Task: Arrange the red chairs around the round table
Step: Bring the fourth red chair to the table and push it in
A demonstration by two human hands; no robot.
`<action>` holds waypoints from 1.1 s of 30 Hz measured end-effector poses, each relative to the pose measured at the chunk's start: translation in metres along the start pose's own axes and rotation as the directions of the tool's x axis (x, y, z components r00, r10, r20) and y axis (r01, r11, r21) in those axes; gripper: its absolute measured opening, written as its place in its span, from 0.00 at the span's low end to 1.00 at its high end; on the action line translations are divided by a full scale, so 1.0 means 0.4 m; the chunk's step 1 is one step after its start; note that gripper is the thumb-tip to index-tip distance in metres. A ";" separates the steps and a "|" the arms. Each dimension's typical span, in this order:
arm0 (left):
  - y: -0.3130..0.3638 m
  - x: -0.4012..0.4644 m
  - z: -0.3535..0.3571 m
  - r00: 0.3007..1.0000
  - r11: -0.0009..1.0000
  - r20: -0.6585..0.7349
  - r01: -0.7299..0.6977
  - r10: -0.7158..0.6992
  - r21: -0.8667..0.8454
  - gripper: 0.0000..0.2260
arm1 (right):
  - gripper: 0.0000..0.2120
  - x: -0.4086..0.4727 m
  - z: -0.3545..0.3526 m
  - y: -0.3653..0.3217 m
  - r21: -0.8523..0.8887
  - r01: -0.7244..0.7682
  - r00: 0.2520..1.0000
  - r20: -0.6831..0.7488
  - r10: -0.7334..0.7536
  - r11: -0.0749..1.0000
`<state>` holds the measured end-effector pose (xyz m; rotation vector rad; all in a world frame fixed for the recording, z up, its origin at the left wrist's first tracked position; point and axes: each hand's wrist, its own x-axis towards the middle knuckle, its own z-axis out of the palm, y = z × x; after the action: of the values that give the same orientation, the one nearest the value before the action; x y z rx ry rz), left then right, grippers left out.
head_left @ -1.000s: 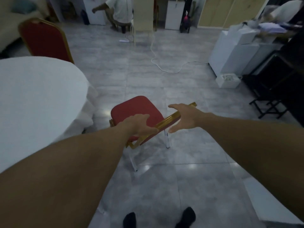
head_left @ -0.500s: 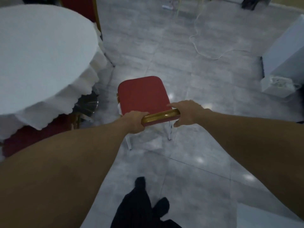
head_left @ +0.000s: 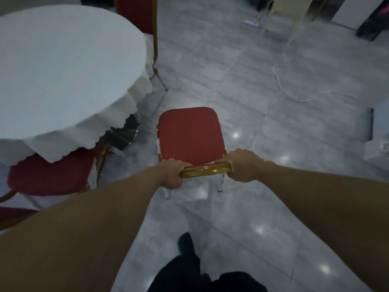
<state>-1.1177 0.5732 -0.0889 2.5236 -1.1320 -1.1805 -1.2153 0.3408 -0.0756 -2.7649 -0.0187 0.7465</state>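
Observation:
A red chair with a gold frame stands on the floor right of the round table, which wears a white scalloped cloth. My left hand and my right hand both grip the gold top rail of its backrest, one at each end. The seat points away from me. A second red chair is tucked partly under the cloth at the near left. A third red chair stands at the table's far side.
A white cable snakes over the grey tiled floor at the right. A white cabinet stands at the right edge. A pale stand is at the back. My feet are just behind the chair.
Both hands went from resting loosely on the tilted backrest to a firm grip on its top rail. The chair now stands square in front of me, and the table has come closer.

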 end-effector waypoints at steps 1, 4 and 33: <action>0.004 0.003 -0.004 1.000 1.000 -0.002 0.006 -0.006 -0.016 0.28 | 0.23 0.007 -0.007 0.009 -0.004 0.022 1.000 0.002 -0.022 1.000; 0.017 0.014 -0.015 0.999 0.998 -0.016 0.038 -0.039 -0.044 0.29 | 0.21 0.030 -0.030 0.037 -0.037 0.069 0.997 0.024 -0.068 0.997; 0.359 0.320 -0.086 0.822 0.743 -0.158 0.391 -0.548 -0.543 0.25 | 0.18 0.394 -0.374 0.427 -0.424 0.614 0.785 0.235 -0.573 0.666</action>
<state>-1.1237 0.3780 -0.0846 2.5039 -0.0639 -0.9404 -1.0147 0.1508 -0.0751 -2.8549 -1.2355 0.7279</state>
